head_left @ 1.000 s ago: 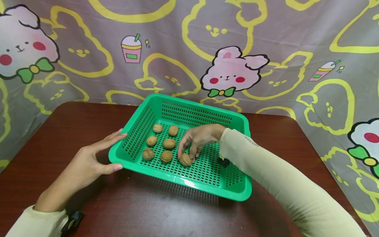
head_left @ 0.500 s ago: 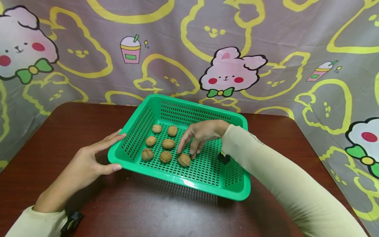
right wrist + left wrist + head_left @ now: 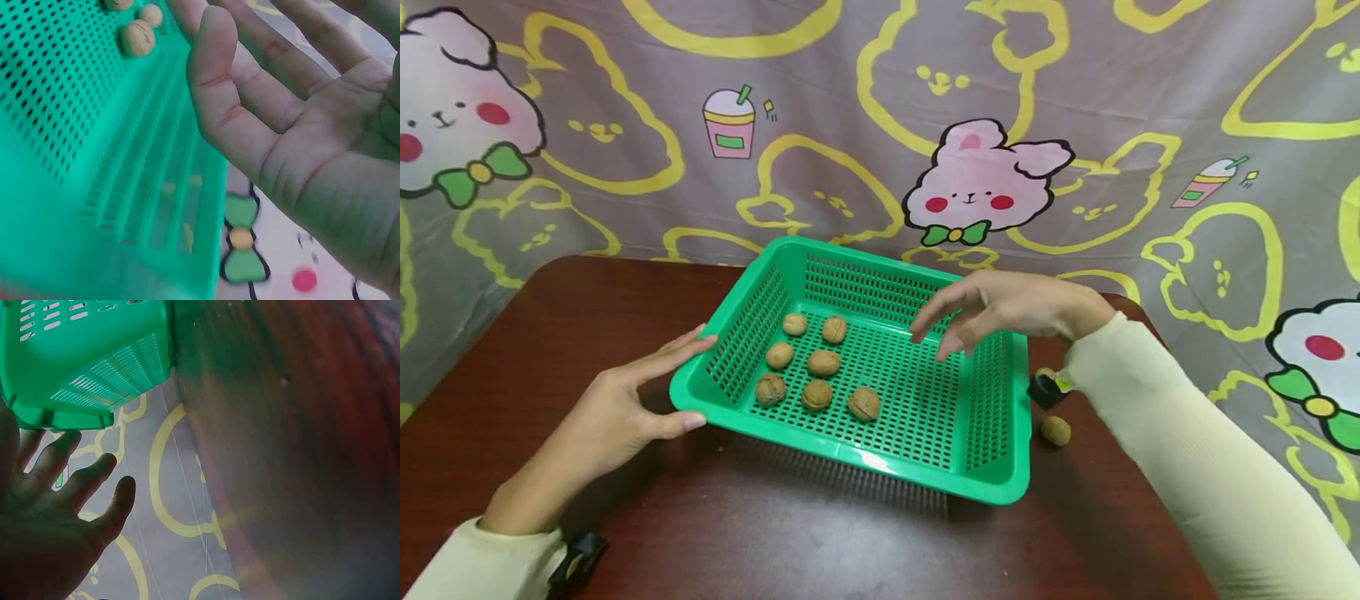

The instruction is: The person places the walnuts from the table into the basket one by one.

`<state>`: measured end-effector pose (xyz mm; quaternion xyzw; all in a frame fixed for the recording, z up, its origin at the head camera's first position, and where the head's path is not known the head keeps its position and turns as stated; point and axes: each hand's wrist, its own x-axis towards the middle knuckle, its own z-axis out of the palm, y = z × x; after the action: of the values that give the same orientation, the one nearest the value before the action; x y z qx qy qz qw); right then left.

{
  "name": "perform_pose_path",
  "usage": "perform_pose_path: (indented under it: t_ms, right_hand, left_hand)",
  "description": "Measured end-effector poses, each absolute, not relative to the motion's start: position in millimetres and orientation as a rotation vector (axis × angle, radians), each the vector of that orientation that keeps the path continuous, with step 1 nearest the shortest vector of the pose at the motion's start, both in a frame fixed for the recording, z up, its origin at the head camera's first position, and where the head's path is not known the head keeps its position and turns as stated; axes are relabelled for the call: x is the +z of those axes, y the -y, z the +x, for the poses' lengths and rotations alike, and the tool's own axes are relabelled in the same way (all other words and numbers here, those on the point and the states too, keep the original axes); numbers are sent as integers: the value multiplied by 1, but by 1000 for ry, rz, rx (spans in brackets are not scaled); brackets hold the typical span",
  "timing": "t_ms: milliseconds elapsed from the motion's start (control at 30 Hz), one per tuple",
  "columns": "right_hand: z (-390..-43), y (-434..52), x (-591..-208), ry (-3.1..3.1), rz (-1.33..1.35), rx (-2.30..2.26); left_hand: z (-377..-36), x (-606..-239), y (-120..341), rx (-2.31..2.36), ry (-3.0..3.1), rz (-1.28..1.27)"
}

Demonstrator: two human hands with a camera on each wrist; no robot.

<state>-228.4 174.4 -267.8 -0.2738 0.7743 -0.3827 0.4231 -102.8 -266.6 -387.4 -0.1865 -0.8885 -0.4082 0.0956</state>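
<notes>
Several walnuts (image 3: 823, 362) lie in loose rows in the left half of a green plastic basket (image 3: 842, 454). The nearest one to the middle is a walnut (image 3: 864, 403) standing a little apart. My left hand (image 3: 617, 400) touches the basket's left rim, thumb by the near corner and fingers farther back. In the left wrist view those fingers are spread and fairly straight beside the basket wall. Above the basket's right side is my right hand (image 3: 1000, 308), fingers loosely bent, holding nothing; the right wrist view also shows its bare palm (image 3: 312, 137).
Outside the basket's right wall, a walnut (image 3: 1056, 431) lies on the dark red-brown table (image 3: 760, 533). Another walnut (image 3: 1045, 374) is partly hidden behind the black wrist camera (image 3: 1045, 390). A patterned cloth (image 3: 820, 100) with cartoon rabbits hangs behind the table.
My right hand has let go of the nearest walnut, risen, and moved right across the basket. Walnuts on the table at right have come into view. The left hand keeps its place.
</notes>
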Motion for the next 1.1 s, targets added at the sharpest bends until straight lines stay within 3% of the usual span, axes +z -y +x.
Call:
perform_pose_path:
  t_ms: [267, 600, 1100]
  right_hand:
    - [-192, -246, -271, -1978, -728, -1168]
    - [-148, -313, -311, -1989, -794, -1460]
    - [-122, -359, -367, -2064, -670, -1449]
  left_hand:
    - [-103, -386, 267, -1225, 2619, -559]
    - [-102, -386, 265, -1236, 2616, -577]
    - [-102, -385, 264, -1230, 2606, -586]
